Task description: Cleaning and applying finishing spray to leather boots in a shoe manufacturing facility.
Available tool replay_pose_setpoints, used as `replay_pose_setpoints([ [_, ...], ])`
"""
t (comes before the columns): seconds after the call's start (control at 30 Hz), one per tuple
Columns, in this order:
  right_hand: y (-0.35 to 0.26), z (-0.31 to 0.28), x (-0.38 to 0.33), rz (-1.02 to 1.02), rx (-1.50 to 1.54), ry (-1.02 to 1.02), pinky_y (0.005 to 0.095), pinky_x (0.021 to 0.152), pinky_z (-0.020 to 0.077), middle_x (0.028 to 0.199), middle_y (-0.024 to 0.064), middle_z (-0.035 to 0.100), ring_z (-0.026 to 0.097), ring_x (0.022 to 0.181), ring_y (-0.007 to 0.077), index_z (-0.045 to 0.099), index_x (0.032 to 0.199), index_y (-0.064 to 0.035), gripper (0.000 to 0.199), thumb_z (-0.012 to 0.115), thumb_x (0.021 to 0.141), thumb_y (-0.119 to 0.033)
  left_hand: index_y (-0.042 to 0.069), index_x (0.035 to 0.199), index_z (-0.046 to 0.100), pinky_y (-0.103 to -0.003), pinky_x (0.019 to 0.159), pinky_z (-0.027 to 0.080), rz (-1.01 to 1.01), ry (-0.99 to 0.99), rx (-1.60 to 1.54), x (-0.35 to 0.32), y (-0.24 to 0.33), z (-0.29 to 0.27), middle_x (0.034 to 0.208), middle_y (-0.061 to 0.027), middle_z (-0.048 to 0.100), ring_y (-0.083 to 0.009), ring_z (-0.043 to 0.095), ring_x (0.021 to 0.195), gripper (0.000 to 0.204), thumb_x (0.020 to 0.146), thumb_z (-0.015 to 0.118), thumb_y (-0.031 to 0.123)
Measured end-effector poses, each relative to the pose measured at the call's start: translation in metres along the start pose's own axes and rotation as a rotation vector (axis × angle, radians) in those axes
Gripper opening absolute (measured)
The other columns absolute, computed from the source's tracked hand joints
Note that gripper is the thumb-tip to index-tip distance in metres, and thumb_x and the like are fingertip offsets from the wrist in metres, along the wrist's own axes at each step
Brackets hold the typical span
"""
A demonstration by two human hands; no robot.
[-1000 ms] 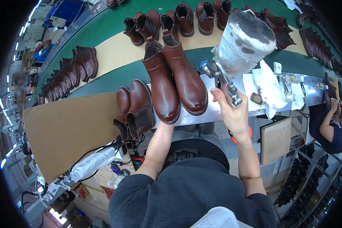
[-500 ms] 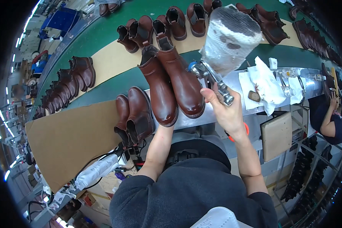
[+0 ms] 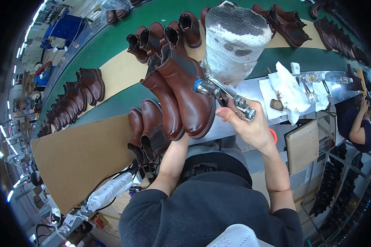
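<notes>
A pair of glossy brown ankle boots (image 3: pixel 196 113) is held up above the bench, toes toward me. My left forearm (image 3: pixel 175 158) runs up beneath them. My left hand is behind the boots with its fingers hidden, and the pair rests on it. My right hand (image 3: pixel 251 129) is closed round a metal spray gun (image 3: pixel 231 100), thumb on the near side. The gun's blue-ringed nozzle faces the upper part of the right boot at close range. On top of the gun sits a large cup (image 3: pixel 235 45) wrapped in whitish, dark-stained film.
Another brown pair (image 3: pixel 154 131) lies beside a cardboard sheet (image 3: pixel 82 158) on the left. More boots (image 3: pixel 189 29) line the green conveyor's tan strip (image 3: pixel 115 70). To the right are white cloth (image 3: pixel 290 94), clear bottles (image 3: pixel 315 77), a stool (image 3: pixel 301 146) and another person (image 3: pixel 354 123).
The held boots have shifted slightly left and turned a little. The spray gun and its cup have also moved left, with the nozzle now overlapping the right boot in view.
</notes>
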State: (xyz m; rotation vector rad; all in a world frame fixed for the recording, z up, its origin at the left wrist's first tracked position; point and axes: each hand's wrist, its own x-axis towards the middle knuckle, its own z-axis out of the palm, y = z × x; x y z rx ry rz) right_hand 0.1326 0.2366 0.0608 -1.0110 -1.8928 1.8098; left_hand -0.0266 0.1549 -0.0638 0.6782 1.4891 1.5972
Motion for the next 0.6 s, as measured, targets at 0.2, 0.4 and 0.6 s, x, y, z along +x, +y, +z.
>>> replay_pose_setpoints([
  [0.2, 0.011, -0.008, -0.009, -0.033, 0.031, 0.009, 0.0251, 0.060, 0.0409, 0.067, 0.0021, 0.056, 0.043, 0.064, 0.0065, 0.063, 0.110, 0.0025, 0.037, 0.070, 0.085, -0.023, 0.005, 0.138, 0.033, -0.034, 0.104, 0.036, -0.022, -0.078, -0.024, -0.001, 0.002, 0.003, 0.130, -0.0113, 0.046, -0.0214, 0.046, 0.118, 0.045, 0.099, 0.046, 0.021],
  [0.4, 0.006, -0.020, -0.014, 0.089, -0.072, 0.027, 0.0260, 0.058, 0.0395, 0.064, 0.0020, 0.054, 0.042, 0.063, 0.0072, 0.064, 0.099, 0.0046, 0.032, 0.070, 0.085, -0.023, 0.005, 0.138, 0.033, -0.035, 0.105, 0.034, -0.045, -0.165, -0.051, 0.006, 0.003, 0.006, 0.131, -0.0112, 0.045, -0.0219, 0.045, 0.120, 0.045, 0.099, 0.046, 0.024],
  [0.6, 0.026, -0.019, -0.013, 0.091, -0.091, 0.139, 0.0261, 0.052, 0.0327, 0.058, -0.0019, 0.045, 0.035, 0.057, 0.0079, 0.065, 0.089, 0.0010, 0.027, 0.070, 0.085, -0.025, 0.006, 0.138, 0.033, -0.035, 0.106, 0.033, -0.048, -0.192, -0.082, 0.008, 0.006, 0.005, 0.132, -0.0110, 0.045, -0.0224, 0.043, 0.122, 0.045, 0.100, 0.045, 0.026],
])
